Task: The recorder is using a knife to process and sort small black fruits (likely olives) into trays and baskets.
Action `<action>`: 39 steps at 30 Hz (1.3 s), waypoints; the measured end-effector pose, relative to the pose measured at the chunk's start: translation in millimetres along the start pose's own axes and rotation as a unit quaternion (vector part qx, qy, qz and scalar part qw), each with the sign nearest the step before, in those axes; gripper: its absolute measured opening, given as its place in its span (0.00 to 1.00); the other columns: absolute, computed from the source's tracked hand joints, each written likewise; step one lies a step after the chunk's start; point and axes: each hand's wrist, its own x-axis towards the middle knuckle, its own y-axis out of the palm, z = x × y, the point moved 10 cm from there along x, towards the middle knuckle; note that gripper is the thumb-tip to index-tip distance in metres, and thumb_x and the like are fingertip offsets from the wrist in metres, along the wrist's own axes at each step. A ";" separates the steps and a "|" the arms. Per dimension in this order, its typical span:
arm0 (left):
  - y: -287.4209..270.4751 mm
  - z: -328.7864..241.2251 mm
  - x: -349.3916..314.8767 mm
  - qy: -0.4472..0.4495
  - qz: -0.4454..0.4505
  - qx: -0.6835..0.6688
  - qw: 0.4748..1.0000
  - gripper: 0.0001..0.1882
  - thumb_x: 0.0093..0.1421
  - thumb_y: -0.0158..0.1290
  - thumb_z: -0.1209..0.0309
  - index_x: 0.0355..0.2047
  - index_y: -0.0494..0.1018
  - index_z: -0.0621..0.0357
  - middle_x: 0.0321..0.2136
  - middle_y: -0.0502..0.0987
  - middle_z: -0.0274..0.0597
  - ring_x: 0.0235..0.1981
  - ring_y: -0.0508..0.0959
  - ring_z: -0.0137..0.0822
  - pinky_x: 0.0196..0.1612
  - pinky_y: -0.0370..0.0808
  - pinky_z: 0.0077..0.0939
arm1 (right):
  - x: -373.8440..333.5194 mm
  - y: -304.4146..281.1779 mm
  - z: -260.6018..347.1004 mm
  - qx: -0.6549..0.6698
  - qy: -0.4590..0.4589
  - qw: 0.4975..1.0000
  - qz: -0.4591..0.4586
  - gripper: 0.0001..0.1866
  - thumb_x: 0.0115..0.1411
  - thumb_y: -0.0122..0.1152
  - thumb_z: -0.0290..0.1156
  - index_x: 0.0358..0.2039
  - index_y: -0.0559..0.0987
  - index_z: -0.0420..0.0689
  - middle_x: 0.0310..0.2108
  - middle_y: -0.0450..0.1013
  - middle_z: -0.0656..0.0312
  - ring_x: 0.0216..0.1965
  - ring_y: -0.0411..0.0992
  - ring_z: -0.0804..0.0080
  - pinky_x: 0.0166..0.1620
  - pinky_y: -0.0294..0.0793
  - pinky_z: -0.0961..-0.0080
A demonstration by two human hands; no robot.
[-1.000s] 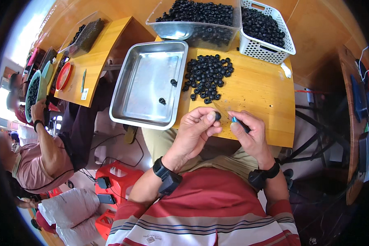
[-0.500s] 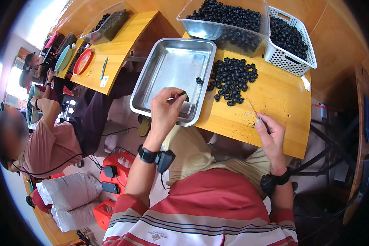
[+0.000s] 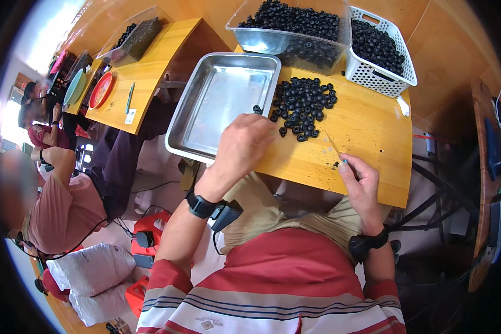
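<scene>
My left hand (image 3: pixel 242 143) is over the near right rim of a metal tray (image 3: pixel 175 146), fingertips turned toward a pile of small black ring-like parts (image 3: pixel 303 103). Its fingers are smeared by motion, so whether they hold anything is hidden. One black part (image 3: pixel 256 109) lies inside the tray by its right wall. My right hand (image 3: pixel 363 181) is closed round a thin, light-brown pointed tool (image 3: pixel 332 143) with a bit of blue at the fingers. The tool slants up and left over the table, its tip just short of the pile.
Behind the pile stand a clear plastic bin (image 3: pixel 317 55) and a white perforated basket (image 3: pixel 381 82), both full of black parts. Dark crumbs dot the wooden table (image 3: pixel 381 170). To the left, a co-worker (image 3: pixel 67 203) sits by another table (image 3: pixel 117 103) holding a red plate (image 3: pixel 101 91).
My left hand has moved right, from above the tray toward the pile. The dark piece in its fingers earlier is out of sight. My right hand keeps the tool; the whole view has shifted slightly.
</scene>
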 end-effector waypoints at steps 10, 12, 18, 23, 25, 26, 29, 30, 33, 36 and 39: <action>69.0 -23.6 17.1 0.106 0.124 0.297 0.941 0.03 0.55 0.53 0.72 0.27 0.77 0.53 0.29 0.81 0.37 0.44 0.78 0.40 0.53 0.71 0.38 | -7.1 -3.0 4.5 -0.015 -0.008 1.000 -0.001 0.20 0.67 0.64 0.40 0.46 0.81 0.33 0.30 0.76 0.62 0.31 0.69 0.80 0.36 0.70 0.79; 74.8 -21.3 16.0 0.100 0.138 0.296 0.940 0.04 0.55 0.53 0.72 0.27 0.77 0.54 0.29 0.80 0.37 0.43 0.78 0.39 0.53 0.71 0.38 | -7.9 -3.2 5.2 -0.017 -0.005 1.000 0.001 0.20 0.67 0.64 0.41 0.46 0.81 0.33 0.30 0.76 0.62 0.31 0.69 0.80 0.36 0.70 0.79; 78.7 -27.2 13.0 0.108 0.153 0.310 0.932 0.03 0.56 0.51 0.73 0.29 0.75 0.54 0.29 0.77 0.38 0.41 0.78 0.38 0.54 0.70 0.37 | -9.0 -3.2 -2.7 -0.006 0.015 1.000 0.002 0.20 0.67 0.64 0.41 0.46 0.81 0.33 0.30 0.77 0.62 0.31 0.69 0.80 0.35 0.70 0.79; 83.0 -31.9 5.8 0.142 0.139 0.333 0.922 0.04 0.58 0.50 0.73 0.34 0.73 0.54 0.31 0.74 0.40 0.40 0.77 0.39 0.60 0.67 0.40 | -7.4 -3.1 -4.0 -0.006 0.005 1.000 0.000 0.21 0.67 0.64 0.41 0.46 0.81 0.32 0.30 0.76 0.62 0.31 0.70 0.80 0.36 0.70 0.79; 86.4 -32.4 4.5 0.146 0.154 0.332 0.919 0.05 0.59 0.50 0.73 0.36 0.72 0.53 0.31 0.73 0.41 0.40 0.77 0.39 0.64 0.65 0.42 | -7.3 -3.1 -5.7 -0.004 -0.003 1.000 -0.004 0.21 0.67 0.64 0.41 0.46 0.81 0.32 0.30 0.76 0.62 0.31 0.70 0.80 0.36 0.70 0.79; 87.6 -33.2 4.5 0.150 0.163 0.327 0.919 0.05 0.59 0.49 0.74 0.36 0.71 0.53 0.31 0.73 0.41 0.40 0.77 0.39 0.65 0.65 0.43 | -7.2 -3.5 -5.2 -0.004 -0.010 1.000 -0.009 0.21 0.67 0.64 0.41 0.46 0.81 0.32 0.30 0.76 0.62 0.31 0.70 0.80 0.36 0.70 0.80; 82.2 -39.2 3.0 0.165 0.146 0.315 0.923 0.05 0.59 0.50 0.74 0.36 0.71 0.54 0.31 0.73 0.40 0.41 0.77 0.39 0.65 0.64 0.43 | -7.3 -1.8 -6.0 0.002 0.001 1.000 -0.003 0.22 0.67 0.64 0.42 0.46 0.81 0.31 0.30 0.76 0.62 0.31 0.69 0.81 0.36 0.70 0.80; 81.7 -39.1 2.8 0.164 0.145 0.315 0.923 0.05 0.59 0.50 0.74 0.36 0.71 0.54 0.31 0.73 0.40 0.41 0.77 0.39 0.65 0.64 0.43 | -7.2 -1.7 -5.1 0.002 0.001 1.000 -0.003 0.22 0.67 0.64 0.42 0.46 0.81 0.31 0.30 0.76 0.62 0.31 0.69 0.81 0.36 0.70 0.80; 86.7 -36.2 -0.6 0.171 0.168 0.321 0.916 0.05 0.58 0.50 0.74 0.36 0.72 0.54 0.32 0.73 0.41 0.40 0.77 0.38 0.64 0.66 0.44 | -6.9 -0.1 -5.6 -0.001 0.005 1.000 0.001 0.22 0.67 0.64 0.42 0.46 0.81 0.31 0.30 0.76 0.62 0.31 0.69 0.81 0.36 0.70 0.80; 87.0 -42.2 0.2 0.196 0.155 0.311 0.917 0.04 0.58 0.50 0.74 0.34 0.72 0.55 0.32 0.74 0.42 0.40 0.78 0.39 0.59 0.70 0.40 | -7.7 -2.7 -7.1 0.001 0.009 1.000 -0.004 0.23 0.67 0.64 0.42 0.46 0.81 0.31 0.31 0.76 0.63 0.31 0.69 0.81 0.36 0.70 0.80; 84.3 -42.5 0.0 0.174 0.191 0.265 0.929 0.11 0.57 0.51 0.76 0.41 0.74 0.58 0.32 0.74 0.43 0.40 0.78 0.43 0.52 0.76 0.35 | -7.7 -2.8 -7.9 0.006 0.017 1.000 -0.002 0.23 0.67 0.64 0.42 0.46 0.81 0.31 0.31 0.76 0.63 0.31 0.69 0.81 0.36 0.70 0.80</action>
